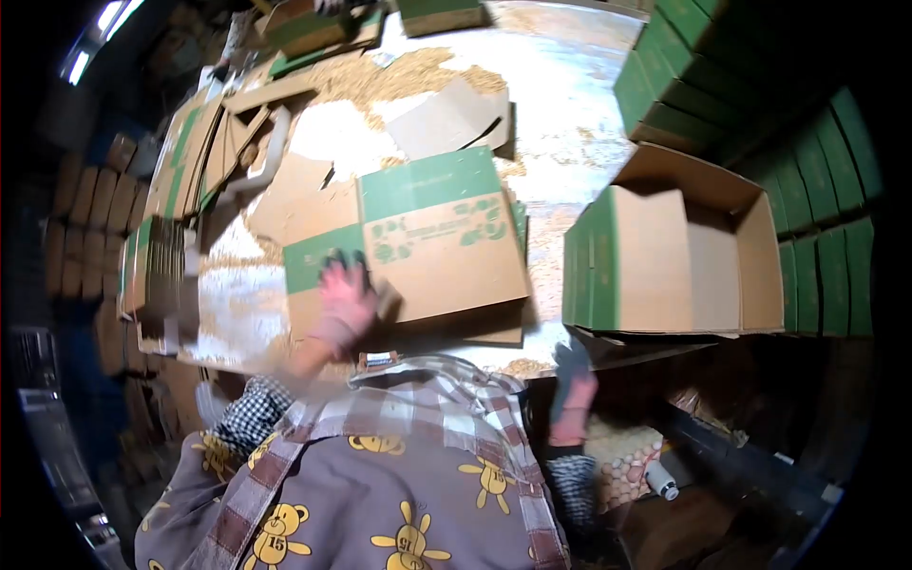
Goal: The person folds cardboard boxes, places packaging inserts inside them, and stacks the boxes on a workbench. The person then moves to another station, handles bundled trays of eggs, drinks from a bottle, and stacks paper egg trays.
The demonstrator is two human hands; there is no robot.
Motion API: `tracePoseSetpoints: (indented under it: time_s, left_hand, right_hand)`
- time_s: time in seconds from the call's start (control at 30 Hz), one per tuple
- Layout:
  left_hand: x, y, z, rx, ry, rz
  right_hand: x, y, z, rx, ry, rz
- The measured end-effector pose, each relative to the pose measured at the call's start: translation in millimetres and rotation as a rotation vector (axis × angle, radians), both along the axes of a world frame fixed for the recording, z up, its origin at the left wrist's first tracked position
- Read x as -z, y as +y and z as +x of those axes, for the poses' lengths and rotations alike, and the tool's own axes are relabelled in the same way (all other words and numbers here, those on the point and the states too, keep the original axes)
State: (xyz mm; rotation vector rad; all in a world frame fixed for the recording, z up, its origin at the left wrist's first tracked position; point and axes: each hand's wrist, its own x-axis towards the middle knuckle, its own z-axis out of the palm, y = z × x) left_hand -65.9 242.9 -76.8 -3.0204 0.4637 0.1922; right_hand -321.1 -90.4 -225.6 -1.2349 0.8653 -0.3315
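Observation:
My left hand (347,302), in a pink glove with dark fingertips, lies with fingers apart on a flattened cardboard box (437,261). That box is brown with a green band and green print, and more flat cardboard shows beneath it. A small brown blurred shape beside my left thumb cannot be made out. Lower right, my right hand (573,394), gloved alike, hangs at the table's front edge. It is blurred, but its fingers look stretched out and nothing shows in them. Just beyond it stands an open-topped box (589,261) with green sides.
Stacked green-sided boxes (684,85) rise at the right. Folded cardboard (157,261) stands at the left of the table (560,43), which has tan shavings (408,76) scattered over it. At the top, another person's dark glove (332,6) touches a box. Below right sits a white bottle (662,480).

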Motion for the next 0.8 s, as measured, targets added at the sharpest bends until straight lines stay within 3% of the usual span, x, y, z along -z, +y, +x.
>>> tracePoseSetpoints:
  time_s: [0.03, 0.07, 0.1, 0.13, 0.17, 0.2, 0.27, 0.33, 0.37, 0.4, 0.43, 0.47, 0.5, 0.53, 0.6, 0.63, 0.67, 0.73, 0.77, 0.8]
  left_hand:
    - [-14, -4, -37, 0.14, -0.005, 0.051]
    - [42, 16, -48, 0.313, -0.121, 0.026]
    - [21, 17, -48, 0.426, -0.003, 0.037]
    - [-14, 13, -40, 0.534, 0.108, 0.043]
    - [-36, 14, -34, 0.561, 0.09, -0.004]
    - [-63, 17, -28, 0.59, 0.07, -0.049]
    - [-196, 26, -18, 0.766, 0.335, -0.415]
    - [-221, 50, -1, 0.842, 0.603, -0.82]
    - [-220, 59, 18, 0.704, 0.769, -0.809]
    - [-189, 75, 51, 0.624, 0.916, -1.1]
    - [-206, 83, 66, 0.242, 1.125, -1.313]
    - [-217, 88, 76, 0.2, 0.934, -1.44]
    - [-238, 91, 70, 0.113, 0.733, -1.364]
    - [-236, 102, 73, 0.133, 0.659, -1.45]
    - [-226, 82, 51, 0.113, 0.364, -1.602]
    - [-202, 63, 53, 0.28, 0.142, -1.266]
    - [-177, 49, 52, 0.421, -0.044, -0.917]
    - [-170, 45, 53, 0.631, 0.193, -0.241]
    - [-167, 70, 55, 0.863, -0.031, -0.415]
    - [-169, 88, 60, 0.886, 0.084, -0.569]
  right_hand:
    - [-47, 40, 33, -0.056, 0.037, -0.079]
    - [-95, 67, 65, -0.063, 0.005, -0.256]
    - [-131, 74, 94, 0.013, 0.125, -0.306]
    - [-152, 72, 114, 0.104, 0.082, -0.298]
    - [-133, 50, 123, 0.16, 0.144, -0.614]
    - [-144, 31, 134, 0.184, -0.432, 0.031]
    - [-270, 70, 161, -0.046, -0.547, -0.326]
    - [-302, 71, 186, -0.223, -0.511, -0.662]
    - [-311, 81, 202, -0.246, -0.514, -0.554]
    - [-323, 91, 218, -0.269, -0.513, -0.449]
    - [-333, 94, 231, -0.286, -0.519, -0.552]
    - [-340, 91, 241, -0.297, -0.526, -0.653]
    - [-338, 78, 249, -0.342, -0.624, -0.118]
    - [-339, 62, 249, -0.485, -0.618, 0.034]
    - [-321, 42, 283, -0.64, -0.28, -0.32]
    - [-299, 74, 281, -0.537, -0.427, -0.872]
    - [-329, 141, 281, -0.325, -0.559, -0.395]
    - [-352, 172, 285, -0.368, -0.68, -1.346]
    - [-355, 170, 284, -0.25, -0.536, -1.738]
    - [-311, 145, 303, -0.362, -0.668, -1.587]
